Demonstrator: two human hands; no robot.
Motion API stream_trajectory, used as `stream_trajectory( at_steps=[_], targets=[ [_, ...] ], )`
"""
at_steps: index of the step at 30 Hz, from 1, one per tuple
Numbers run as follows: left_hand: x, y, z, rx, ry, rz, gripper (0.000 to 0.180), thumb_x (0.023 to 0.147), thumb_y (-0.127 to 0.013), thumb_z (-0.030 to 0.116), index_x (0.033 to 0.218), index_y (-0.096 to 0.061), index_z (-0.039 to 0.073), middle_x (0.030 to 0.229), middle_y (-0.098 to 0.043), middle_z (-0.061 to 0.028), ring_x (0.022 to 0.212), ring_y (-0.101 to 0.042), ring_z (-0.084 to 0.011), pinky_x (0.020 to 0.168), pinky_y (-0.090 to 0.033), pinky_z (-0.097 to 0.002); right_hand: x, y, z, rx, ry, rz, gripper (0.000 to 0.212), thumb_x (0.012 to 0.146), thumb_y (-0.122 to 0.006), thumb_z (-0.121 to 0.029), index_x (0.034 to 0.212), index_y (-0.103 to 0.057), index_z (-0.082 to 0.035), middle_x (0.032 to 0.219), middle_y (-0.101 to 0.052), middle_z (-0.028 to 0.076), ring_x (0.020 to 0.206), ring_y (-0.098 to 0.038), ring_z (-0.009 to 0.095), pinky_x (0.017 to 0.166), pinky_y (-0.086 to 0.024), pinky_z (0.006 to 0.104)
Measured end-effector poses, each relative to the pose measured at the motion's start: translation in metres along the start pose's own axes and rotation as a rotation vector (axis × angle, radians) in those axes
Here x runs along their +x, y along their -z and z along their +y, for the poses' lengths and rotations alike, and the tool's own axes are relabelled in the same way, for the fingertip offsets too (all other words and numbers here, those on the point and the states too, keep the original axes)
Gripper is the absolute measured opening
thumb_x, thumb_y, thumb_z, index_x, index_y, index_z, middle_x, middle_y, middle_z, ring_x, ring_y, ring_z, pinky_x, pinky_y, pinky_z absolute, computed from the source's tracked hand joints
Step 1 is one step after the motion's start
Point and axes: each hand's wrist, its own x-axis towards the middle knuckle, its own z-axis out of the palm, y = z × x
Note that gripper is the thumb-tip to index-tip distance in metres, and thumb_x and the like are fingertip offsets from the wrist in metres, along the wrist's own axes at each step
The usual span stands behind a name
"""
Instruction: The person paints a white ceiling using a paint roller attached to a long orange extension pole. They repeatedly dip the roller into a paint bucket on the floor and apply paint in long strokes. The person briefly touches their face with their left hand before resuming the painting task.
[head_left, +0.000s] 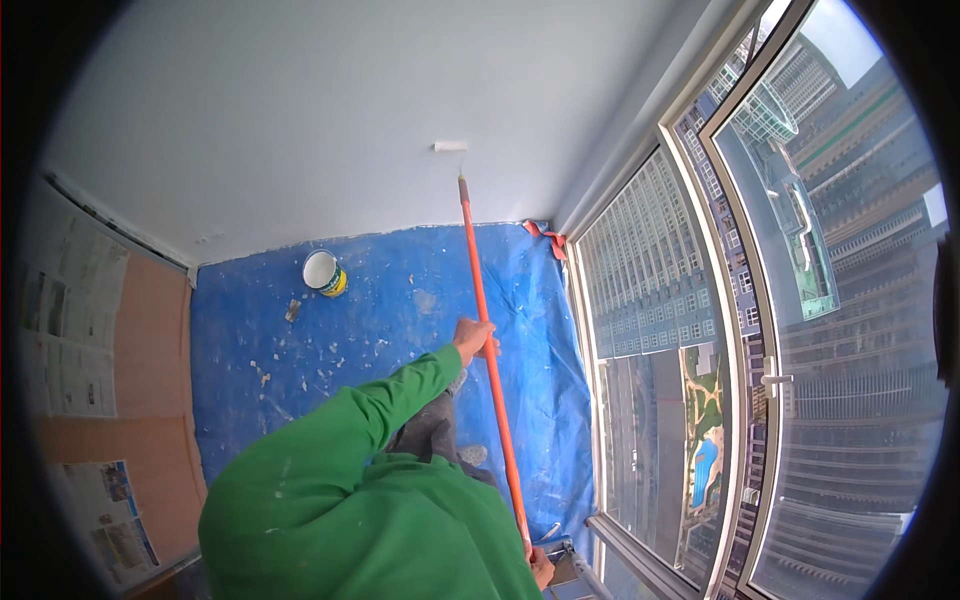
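A long orange pole (pixel 498 400) with a white paint roller (pixel 450 147) at its far end runs from my body up to the pale wall (pixel 330 110). The roller is at the wall surface; whether it presses on it I cannot tell. Partway along the pole my left hand (pixel 473 340) is closed around it. Lower down, by the near end, my right hand (pixel 541 568) is also closed on the pole, partly hidden by my green sleeve and body.
A white-rimmed paint bucket (pixel 323 271) stands on the paint-spotted blue sheet (pixel 240 330) near the wall. Tall windows (pixel 640 300) line the right side. Red cloth or tape (pixel 545 238) lies in the far right corner. Papers (pixel 85 330) cover part of the left side.
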Motion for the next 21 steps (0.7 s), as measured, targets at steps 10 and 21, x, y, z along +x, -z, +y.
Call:
stream_trajectory(
  at_steps=[10,21],
  targets=[
    [-0.105,-0.025,0.053,0.077,-0.301,-0.121,0.034,0.086,-0.059,0.02,0.096,-0.057,-0.013,0.08,-0.064,-0.0209,0.065,-0.067,-0.029,0.058,-0.057,-0.037,0.005,-0.025,0.048,0.084,0.397,0.261,0.027,0.09,-0.055,-0.035,0.097,-0.068,-0.013,0.07,-0.063,0.015,0.058,-0.058,0.031,0.053,-0.044,0.0425],
    [-0.174,-0.046,0.166,0.093,-0.656,-0.183,0.031,0.086,-0.059,0.021,0.089,-0.059,-0.01,0.078,-0.065,-0.0191,0.062,-0.067,-0.0254,0.056,-0.056,-0.0346,0.042,-0.009,-0.037,0.601,0.303,0.175,0.04,0.09,-0.056,-0.043,0.082,-0.067,-0.006,0.059,-0.06,0.012,0.054,-0.058,0.021,0.053,-0.045,0.0383]
  ],
)
